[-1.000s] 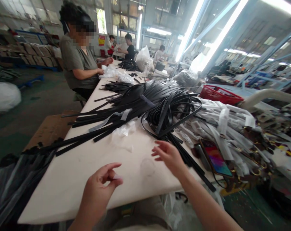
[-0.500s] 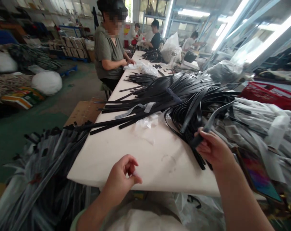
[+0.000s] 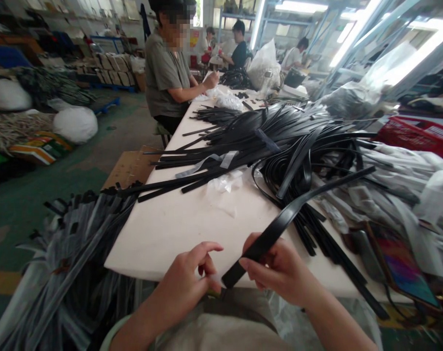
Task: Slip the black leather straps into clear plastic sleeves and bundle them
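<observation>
My right hand (image 3: 280, 265) is closed on a black strap (image 3: 276, 226), its thumb and fingers gripping the strap near the squared end. That end points down and left towards my left hand, while the rest arches up to the right over the pile. My left hand (image 3: 192, 273) is just left of the strap's end, apart from it. Its index finger stretches out, the thumb stands away from it and the other fingers curl. Behind my hands a large heap of black straps (image 3: 251, 129) covers the table (image 3: 163, 234), with a looped bunch (image 3: 287, 168) at its right.
A bundle of straps in clear wrap (image 3: 75, 263) stands left of the table. White wrapped strips (image 3: 419, 195), a phone (image 3: 400, 263) and a red bag (image 3: 415, 136) lie at the right. Clear film (image 3: 225, 183) lies mid-table. A co-worker (image 3: 170, 73) sits at the far left side.
My right hand has brought the strap from the pile down and left, close to my left hand. My left index finger has straightened. The co-worker's hand has risen.
</observation>
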Demonstrator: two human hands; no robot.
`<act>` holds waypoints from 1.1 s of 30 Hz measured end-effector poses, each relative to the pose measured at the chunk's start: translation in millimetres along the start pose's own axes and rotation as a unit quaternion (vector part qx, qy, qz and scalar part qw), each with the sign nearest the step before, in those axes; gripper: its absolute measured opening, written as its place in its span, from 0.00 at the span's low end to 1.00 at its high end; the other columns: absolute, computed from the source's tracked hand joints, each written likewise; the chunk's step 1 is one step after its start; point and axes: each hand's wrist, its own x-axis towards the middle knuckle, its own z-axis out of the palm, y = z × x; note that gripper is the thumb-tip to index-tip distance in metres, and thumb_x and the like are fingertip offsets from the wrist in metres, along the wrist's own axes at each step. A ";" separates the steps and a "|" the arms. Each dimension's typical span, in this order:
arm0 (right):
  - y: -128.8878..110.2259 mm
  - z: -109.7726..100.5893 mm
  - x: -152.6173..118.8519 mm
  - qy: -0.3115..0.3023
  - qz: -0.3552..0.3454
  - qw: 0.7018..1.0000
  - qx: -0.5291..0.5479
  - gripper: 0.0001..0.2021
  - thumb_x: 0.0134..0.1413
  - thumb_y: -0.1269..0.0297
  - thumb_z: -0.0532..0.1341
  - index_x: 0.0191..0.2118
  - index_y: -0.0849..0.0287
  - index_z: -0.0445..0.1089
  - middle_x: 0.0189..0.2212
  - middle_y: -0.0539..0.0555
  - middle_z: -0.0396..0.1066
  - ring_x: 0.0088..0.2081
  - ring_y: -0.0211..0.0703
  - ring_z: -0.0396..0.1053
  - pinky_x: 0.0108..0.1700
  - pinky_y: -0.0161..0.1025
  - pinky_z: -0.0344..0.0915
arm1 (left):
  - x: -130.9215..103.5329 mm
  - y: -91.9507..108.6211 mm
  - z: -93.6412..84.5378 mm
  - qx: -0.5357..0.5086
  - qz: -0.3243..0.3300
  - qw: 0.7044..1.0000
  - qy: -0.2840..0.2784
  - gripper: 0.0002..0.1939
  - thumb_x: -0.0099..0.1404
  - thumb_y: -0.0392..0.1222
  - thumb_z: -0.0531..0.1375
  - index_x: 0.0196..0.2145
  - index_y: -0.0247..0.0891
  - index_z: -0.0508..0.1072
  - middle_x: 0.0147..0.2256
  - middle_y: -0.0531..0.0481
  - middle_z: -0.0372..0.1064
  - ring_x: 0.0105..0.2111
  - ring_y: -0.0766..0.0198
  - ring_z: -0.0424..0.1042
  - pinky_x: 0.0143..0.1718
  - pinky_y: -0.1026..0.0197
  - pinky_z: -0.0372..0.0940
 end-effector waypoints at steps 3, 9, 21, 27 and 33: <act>2.5 0.1 1.7 -0.008 0.015 1.000 0.019 0.13 0.55 0.56 0.64 0.29 0.59 0.64 0.17 0.44 0.60 0.17 0.31 0.59 0.18 0.28 0.54 | 0.9 2.8 -2.0 -0.036 -0.006 0.997 -0.071 0.30 0.50 0.28 0.56 0.53 0.42 0.68 0.28 0.58 0.77 0.30 0.64 0.74 0.37 0.62 0.61; 24.1 28.9 0.0 0.025 0.027 0.993 0.114 0.17 0.53 0.52 0.64 0.28 0.59 0.62 0.17 0.44 0.61 0.17 0.31 0.59 0.18 0.28 0.55 | 4.9 -3.6 3.0 -0.141 -0.031 0.988 -0.059 0.29 0.50 0.27 0.59 0.52 0.40 0.68 0.26 0.59 0.73 0.30 0.65 0.72 0.37 0.63 0.63; 59.2 44.3 12.1 0.162 0.016 0.979 0.119 0.24 0.56 0.43 0.60 0.36 0.63 0.75 0.16 0.44 0.54 0.18 0.31 0.51 0.19 0.29 0.48 | 4.2 -15.5 5.0 -0.148 -0.084 0.985 -0.021 0.31 0.49 0.29 0.61 0.53 0.39 0.67 0.26 0.56 0.73 0.29 0.61 0.74 0.33 0.62 0.64; 51.6 39.6 15.5 0.161 0.000 0.973 0.163 0.21 0.56 0.46 0.60 0.38 0.60 0.78 0.17 0.44 0.52 0.19 0.32 0.48 0.20 0.31 0.49 | 1.4 -14.2 2.0 -0.170 -0.097 0.981 -0.021 0.33 0.48 0.29 0.62 0.53 0.39 0.66 0.26 0.56 0.75 0.28 0.60 0.75 0.31 0.63 0.66; 54.3 47.3 17.6 0.244 -0.052 0.967 0.053 0.21 0.62 0.48 0.55 0.38 0.60 0.78 0.20 0.47 0.56 0.21 0.34 0.53 0.21 0.32 0.52 | 1.3 -11.5 -3.2 -0.174 -0.085 0.981 0.006 0.30 0.49 0.30 0.63 0.52 0.38 0.67 0.24 0.56 0.75 0.27 0.61 0.75 0.31 0.63 0.65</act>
